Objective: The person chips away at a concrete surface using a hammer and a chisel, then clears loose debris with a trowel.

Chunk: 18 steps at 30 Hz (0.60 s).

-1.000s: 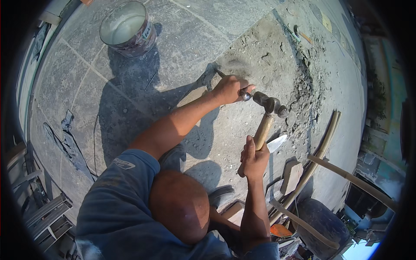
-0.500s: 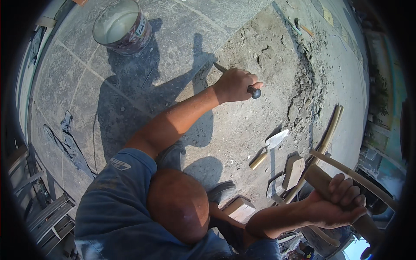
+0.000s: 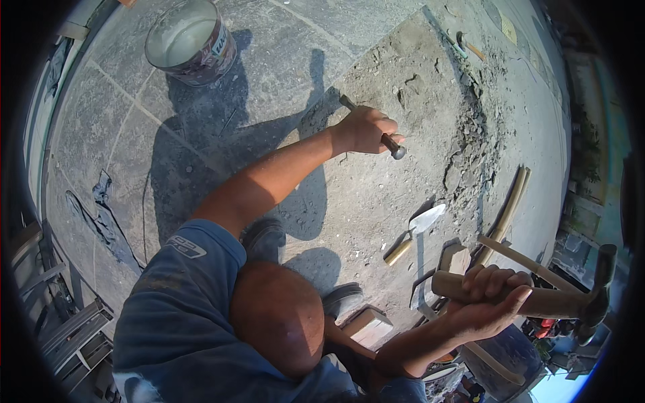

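My left hand (image 3: 365, 129) is wrapped round a dark metal chisel (image 3: 396, 150). Its rounded butt sticks out beside the thumb, and its other end meets the slab past my knuckles, at the edge of a rough, chipped patch (image 3: 396, 60). Over at the lower right my right hand (image 3: 485, 302) grips a hammer (image 3: 554, 303) by its thick wooden handle. The hammer's dark metal head is raised off the ground, well apart from the chisel.
A trowel (image 3: 426, 218) with a wooden handle lies right of centre, with a block (image 3: 368, 327) nearer me. Wooden poles (image 3: 505, 211) lie farther right. Broken rubble (image 3: 470, 148) runs along the patch. A bucket (image 3: 181, 43) stands far left, a ladder (image 3: 75, 336) near left.
My right hand has moved left and slightly up with the hammer, whose head now shows whole. My left hand has shifted slightly, and the chisel's butt sits a little lower.
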Each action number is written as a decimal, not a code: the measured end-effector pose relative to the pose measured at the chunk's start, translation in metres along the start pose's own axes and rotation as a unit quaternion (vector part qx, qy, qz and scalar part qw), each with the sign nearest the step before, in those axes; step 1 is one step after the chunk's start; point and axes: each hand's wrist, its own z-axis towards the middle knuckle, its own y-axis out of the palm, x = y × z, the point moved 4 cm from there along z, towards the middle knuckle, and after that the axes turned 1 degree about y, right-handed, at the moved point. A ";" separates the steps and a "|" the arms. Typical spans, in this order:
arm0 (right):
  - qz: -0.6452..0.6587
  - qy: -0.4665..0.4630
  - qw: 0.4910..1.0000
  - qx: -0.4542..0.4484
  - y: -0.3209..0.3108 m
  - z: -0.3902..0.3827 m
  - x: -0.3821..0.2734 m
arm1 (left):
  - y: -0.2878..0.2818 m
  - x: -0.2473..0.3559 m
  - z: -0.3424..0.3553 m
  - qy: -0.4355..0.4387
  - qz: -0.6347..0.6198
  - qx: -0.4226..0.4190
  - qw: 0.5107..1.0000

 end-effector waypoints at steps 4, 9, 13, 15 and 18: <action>0.000 -0.036 0.999 -0.021 0.007 0.011 -0.017 | -0.014 -0.002 0.010 0.015 -0.006 0.065 0.998; 0.022 -0.108 0.990 -0.090 0.018 0.031 -0.051 | -0.023 -0.015 0.015 -0.039 -0.013 0.134 0.990; 0.004 -0.164 0.985 -0.051 0.019 0.040 -0.065 | -0.029 -0.014 0.013 -0.024 0.004 0.160 0.987; 0.039 -0.143 0.986 -0.072 0.029 0.040 -0.055 | -0.032 -0.016 0.016 -0.039 0.010 0.163 0.986; 0.058 -0.066 0.996 -0.029 0.054 0.025 0.006 | -0.034 -0.022 0.018 -0.091 0.037 0.099 0.990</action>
